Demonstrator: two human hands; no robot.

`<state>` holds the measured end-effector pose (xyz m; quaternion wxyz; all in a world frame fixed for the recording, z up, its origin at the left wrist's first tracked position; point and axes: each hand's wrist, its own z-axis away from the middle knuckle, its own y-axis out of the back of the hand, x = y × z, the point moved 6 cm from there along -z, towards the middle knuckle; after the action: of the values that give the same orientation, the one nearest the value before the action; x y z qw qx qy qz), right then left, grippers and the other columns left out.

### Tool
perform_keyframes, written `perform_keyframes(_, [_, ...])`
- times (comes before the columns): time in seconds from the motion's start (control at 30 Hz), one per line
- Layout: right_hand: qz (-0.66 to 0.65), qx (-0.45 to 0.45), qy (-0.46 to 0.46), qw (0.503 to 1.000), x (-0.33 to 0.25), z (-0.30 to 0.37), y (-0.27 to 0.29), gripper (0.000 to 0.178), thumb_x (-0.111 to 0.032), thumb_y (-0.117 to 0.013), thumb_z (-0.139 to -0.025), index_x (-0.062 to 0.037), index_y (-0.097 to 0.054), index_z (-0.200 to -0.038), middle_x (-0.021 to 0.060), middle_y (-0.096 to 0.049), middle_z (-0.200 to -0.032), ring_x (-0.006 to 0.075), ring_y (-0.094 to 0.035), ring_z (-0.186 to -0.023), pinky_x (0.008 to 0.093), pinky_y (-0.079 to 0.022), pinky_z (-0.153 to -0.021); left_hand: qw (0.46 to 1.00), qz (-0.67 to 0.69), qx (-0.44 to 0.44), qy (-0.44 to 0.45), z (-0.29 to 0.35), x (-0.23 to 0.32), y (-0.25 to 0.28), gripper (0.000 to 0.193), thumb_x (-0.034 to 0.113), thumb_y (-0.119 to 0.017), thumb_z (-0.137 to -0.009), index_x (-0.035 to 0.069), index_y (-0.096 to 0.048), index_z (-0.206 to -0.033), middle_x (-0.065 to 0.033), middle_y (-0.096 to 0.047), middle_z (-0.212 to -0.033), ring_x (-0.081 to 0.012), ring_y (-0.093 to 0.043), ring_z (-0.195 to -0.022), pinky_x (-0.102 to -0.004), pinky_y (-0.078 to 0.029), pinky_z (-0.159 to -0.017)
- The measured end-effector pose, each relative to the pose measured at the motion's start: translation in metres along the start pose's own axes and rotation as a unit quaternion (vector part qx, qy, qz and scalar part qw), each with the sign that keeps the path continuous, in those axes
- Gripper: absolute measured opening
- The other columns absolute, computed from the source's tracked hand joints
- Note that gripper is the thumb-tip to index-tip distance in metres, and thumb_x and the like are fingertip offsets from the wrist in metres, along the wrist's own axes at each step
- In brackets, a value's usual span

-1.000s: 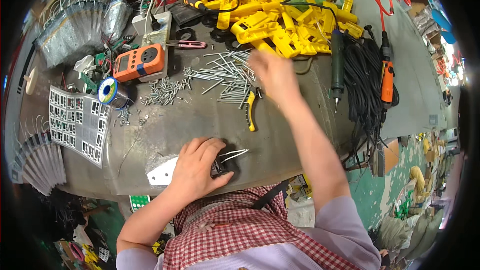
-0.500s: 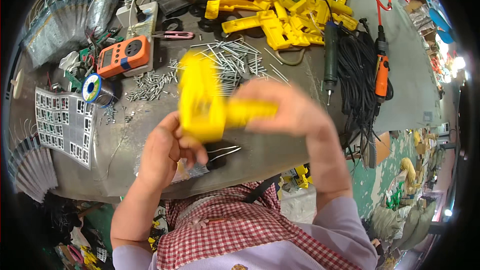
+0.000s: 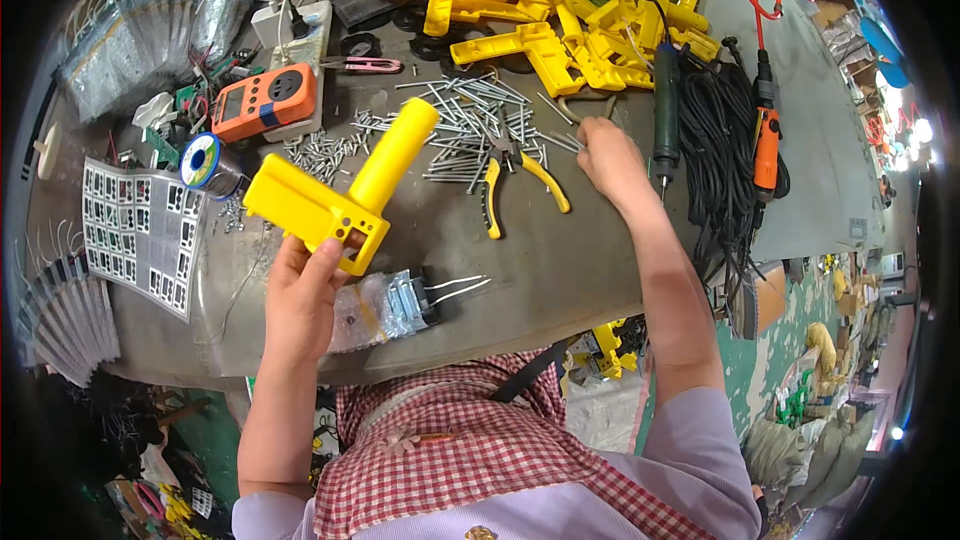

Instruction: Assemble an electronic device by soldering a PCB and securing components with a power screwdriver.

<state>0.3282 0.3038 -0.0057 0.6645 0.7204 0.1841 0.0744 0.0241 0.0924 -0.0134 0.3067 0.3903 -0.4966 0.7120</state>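
Observation:
My left hand (image 3: pixel 303 290) grips a yellow plastic housing (image 3: pixel 345 190), shaped like a pistol with a round tube, and holds it above the bench. My right hand (image 3: pixel 612 162) reaches out to the right, fingers pinched together beside a few loose long screws (image 3: pixel 562 138) and a tan curved piece (image 3: pixel 590 110). Whatever is between its fingertips is hidden. Between my hands lie yellow-handled pliers (image 3: pixel 494 195), their jaws on a pile of long screws (image 3: pixel 475 120). Below the housing rests a clear packet (image 3: pixel 385 312) with blue parts inside and two white leads.
More yellow housings (image 3: pixel 560 30) are heaped at the back. A dark electric screwdriver (image 3: pixel 664 120) and an orange one (image 3: pixel 766 155) hang at the right. Short screws (image 3: pixel 325 155), an orange meter (image 3: pixel 265 102), a solder spool (image 3: pixel 208 165) and a sticker sheet (image 3: pixel 140 230) lie left.
My right hand has left the yellow housing and moved away to the right. The housing has turned in my left hand. The pliers and more of the clear packet now show.

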Motion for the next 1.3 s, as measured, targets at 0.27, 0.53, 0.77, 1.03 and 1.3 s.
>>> perform_keyframes(0.27, [-0.197,0.159,0.34,0.906,-0.164,0.06,0.087,0.023,-0.001,-0.062,-0.074,-0.0026,-0.06,-0.096,0.0106,-0.058,-0.091,0.029,-0.06,-0.084,0.0364,-0.05,-0.07,0.998,0.001,-0.052,0.041,-0.005,-0.007,-0.019,0.038,0.01,-0.063,-0.089,0.001,-0.049,-0.123,-0.0081,-0.062,-0.114,-0.0169,-0.06,-0.104,-0.0321,-0.047,-0.09])
perform_keyframes(0.53, [-0.121,0.108,0.41,0.898,-0.196,0.072,0.089,0.015,-0.008,-0.056,-0.071,-0.0032,-0.055,-0.086,0.0079,-0.052,-0.083,0.025,-0.057,-0.081,0.034,-0.049,-0.065,0.993,0.047,-0.091,0.058,0.006,0.013,-0.014,0.04,0.007,-0.064,-0.087,-0.001,-0.048,-0.123,-0.0086,-0.063,-0.113,-0.0159,-0.062,-0.1,-0.0302,-0.047,-0.092])
perform_keyframes(0.77, [-0.178,-0.018,0.513,0.84,-0.211,0.078,0.096,0.032,0.001,-0.067,-0.065,0.0001,-0.06,-0.096,0.0115,-0.06,-0.092,0.0283,-0.06,-0.081,0.0363,-0.05,-0.071,0.964,-0.158,-0.206,0.063,0.014,0.029,-0.033,0.041,0.008,-0.064,-0.088,0.002,-0.048,-0.125,-0.0072,-0.062,-0.113,-0.0163,-0.061,-0.101,-0.0318,-0.048,-0.091])
perform_keyframes(1.03, [-0.399,0.136,0.279,0.863,-0.188,0.074,0.113,0.024,-0.003,-0.071,-0.073,-0.0027,-0.061,-0.094,0.0074,-0.06,-0.091,0.027,-0.06,-0.079,0.0375,-0.05,-0.069,0.971,0.176,-0.164,0.014,-0.003,0.007,-0.028,0.047,0.017,-0.065,-0.088,0.001,-0.046,-0.128,-0.0097,-0.058,-0.121,-0.02,-0.057,-0.111,-0.037,-0.043,-0.099])
perform_keyframes(1.3, [-0.103,0.109,0.372,0.916,-0.2,0.088,0.092,0.023,-0.004,-0.058,-0.073,-0.0017,-0.062,-0.096,0.0074,-0.053,-0.085,0.0254,-0.053,-0.089,0.0359,-0.045,-0.076,0.993,0.063,-0.094,-0.027,0.002,0.001,-0.027,0.043,0.013,-0.063,-0.088,0.001,-0.045,-0.126,-0.0096,-0.058,-0.12,-0.0209,-0.055,-0.113,-0.0383,-0.042,-0.099])
